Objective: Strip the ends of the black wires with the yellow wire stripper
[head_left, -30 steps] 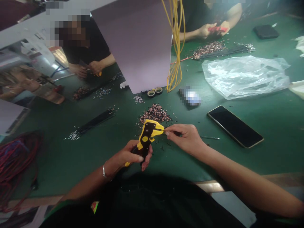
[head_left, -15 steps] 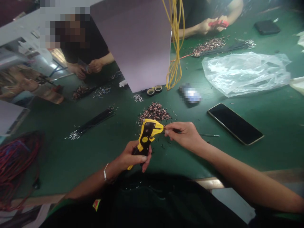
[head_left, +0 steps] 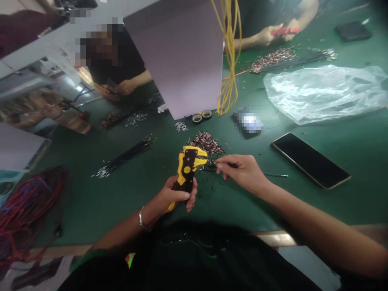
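Note:
My left hand (head_left: 179,194) is wrapped round the handles of a yellow and black wire stripper (head_left: 188,165), held upright with its jaws apart and pointing right. Just right of those jaws, my right hand (head_left: 239,167) pinches a thin dark wire (head_left: 216,162) between thumb and fingertips; its tip is close to the jaws. Behind the tool lies a heap of short copper and black wire bits (head_left: 207,142). A thin straight wire length (head_left: 275,175) rests on the table, passing behind my right hand. To the left lies a bundle of black wires (head_left: 125,155) with bared ends.
A phone (head_left: 311,159) lies at the right, below a clear plastic bag (head_left: 324,93). Two tape rolls (head_left: 201,117) sit by an upright pale panel (head_left: 182,60) hung with yellow wires (head_left: 229,60). Red cables (head_left: 30,206) are coiled at left. Co-workers' hands (head_left: 127,86) work across the table.
The stripper's jaws have opened, and the wire end in my right hand has come a little away from them. The view has shifted slightly.

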Demonstrator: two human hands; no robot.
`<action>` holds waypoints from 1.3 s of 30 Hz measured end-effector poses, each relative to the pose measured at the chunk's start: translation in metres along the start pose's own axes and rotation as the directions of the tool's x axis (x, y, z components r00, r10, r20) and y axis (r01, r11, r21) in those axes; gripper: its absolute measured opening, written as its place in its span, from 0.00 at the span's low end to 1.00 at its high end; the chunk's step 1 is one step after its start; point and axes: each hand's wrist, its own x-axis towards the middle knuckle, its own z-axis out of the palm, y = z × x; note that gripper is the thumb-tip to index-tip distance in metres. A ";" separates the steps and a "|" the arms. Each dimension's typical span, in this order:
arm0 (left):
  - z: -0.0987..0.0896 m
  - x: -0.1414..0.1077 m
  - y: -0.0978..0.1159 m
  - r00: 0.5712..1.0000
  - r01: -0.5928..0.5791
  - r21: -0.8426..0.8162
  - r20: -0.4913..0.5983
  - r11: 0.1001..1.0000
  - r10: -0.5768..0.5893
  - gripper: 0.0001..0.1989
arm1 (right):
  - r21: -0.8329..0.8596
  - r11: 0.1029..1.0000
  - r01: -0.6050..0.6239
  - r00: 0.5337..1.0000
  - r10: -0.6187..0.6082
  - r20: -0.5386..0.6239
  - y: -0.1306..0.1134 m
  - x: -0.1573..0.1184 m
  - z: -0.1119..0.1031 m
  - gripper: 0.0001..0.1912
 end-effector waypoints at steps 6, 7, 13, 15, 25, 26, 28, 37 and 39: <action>-0.003 0.003 0.007 0.996 -0.065 0.030 -0.060 0.997 0.066 0.17 | -0.037 0.999 -0.017 0.999 0.019 0.045 0.003 -0.001 0.001 0.13; -0.002 0.004 0.008 0.994 -0.071 0.038 -0.080 0.997 0.074 0.18 | -0.071 0.997 0.009 0.999 -0.006 0.054 0.004 -0.002 0.002 0.13; -0.004 0.008 0.007 0.965 -0.153 0.130 -0.193 0.980 0.177 0.20 | -0.254 0.906 0.338 0.933 -0.287 0.218 0.008 -0.011 0.009 0.13; -0.004 0.008 0.004 0.959 -0.156 0.184 -0.207 0.970 0.193 0.20 | -0.278 0.874 0.397 0.907 -0.327 0.266 0.008 -0.015 0.012 0.13; -0.001 0.006 -0.005 0.959 -0.169 0.258 -0.181 0.951 0.219 0.16 | -0.252 0.833 0.492 0.844 -0.385 0.373 0.006 -0.022 0.024 0.13; -0.002 0.006 -0.005 0.960 -0.167 0.256 -0.177 0.952 0.217 0.16 | -0.248 0.832 0.496 0.840 -0.387 0.381 0.006 -0.022 0.024 0.13; -0.003 0.006 -0.004 0.964 -0.150 0.270 -0.173 0.951 0.201 0.17 | -0.243 0.828 0.505 0.831 -0.391 0.396 0.007 -0.022 0.024 0.13; -0.004 0.004 -0.007 0.968 -0.146 0.351 -0.143 0.925 0.207 0.15 | -0.243 0.822 0.516 0.822 -0.395 0.411 0.008 -0.022 0.025 0.13; -0.005 0.004 -0.007 0.969 -0.152 0.350 -0.133 0.925 0.209 0.15 | -0.243 0.824 0.512 0.821 -0.388 0.418 0.007 -0.022 0.025 0.13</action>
